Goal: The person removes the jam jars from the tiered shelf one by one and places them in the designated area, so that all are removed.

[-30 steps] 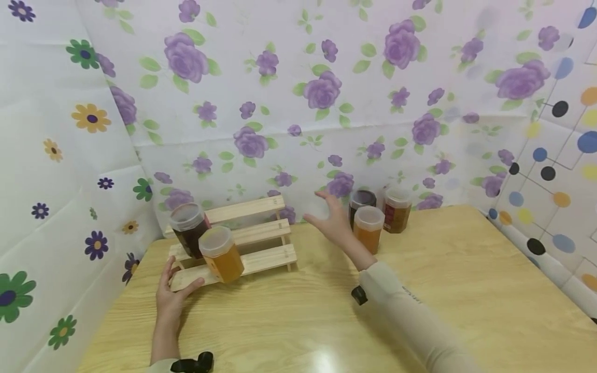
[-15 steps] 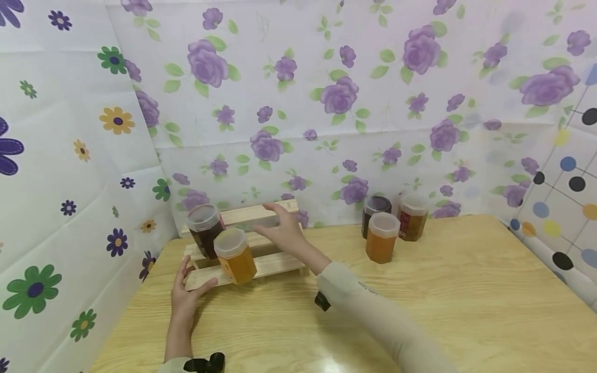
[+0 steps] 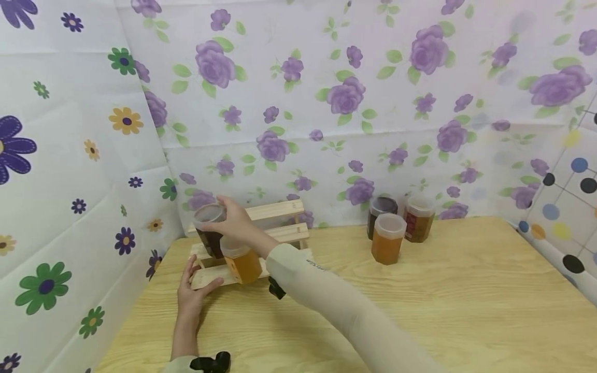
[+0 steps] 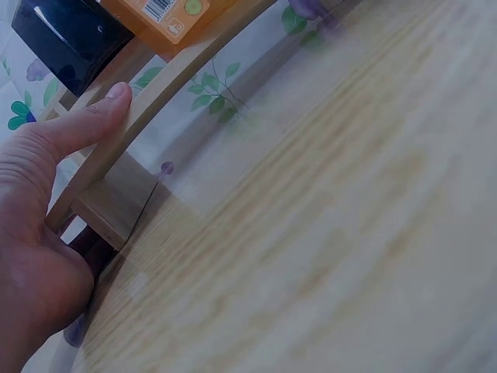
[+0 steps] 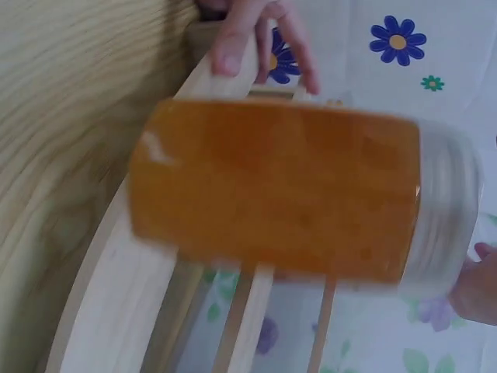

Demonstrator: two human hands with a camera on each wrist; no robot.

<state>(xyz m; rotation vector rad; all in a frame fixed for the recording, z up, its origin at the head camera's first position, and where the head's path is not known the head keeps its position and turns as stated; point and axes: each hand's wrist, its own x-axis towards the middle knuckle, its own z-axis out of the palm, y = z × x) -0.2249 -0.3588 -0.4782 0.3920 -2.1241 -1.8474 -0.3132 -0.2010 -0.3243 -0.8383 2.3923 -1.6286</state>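
A stepped wooden rack stands at the left of the table, and my left hand grips the left end of its lowest step. In the left wrist view the thumb lies along that step. A dark jar with a clear lid is on the middle step. My right hand is at its upper part, thumb in front and index finger behind, spread apart. On the lowest step sits an amber honey jar, below my right hand. It fills the right wrist view and hides the dark jar there.
Three more jars stand together right of the rack: an amber one in front, a dark one behind, and a brown one with a red label. Flowered cloth hangs behind and beside the wooden table.
My right hand has moved left from near the three jars, across the rack, to the dark jar. My left hand has kept its grip on the rack. The head view has shifted slightly.
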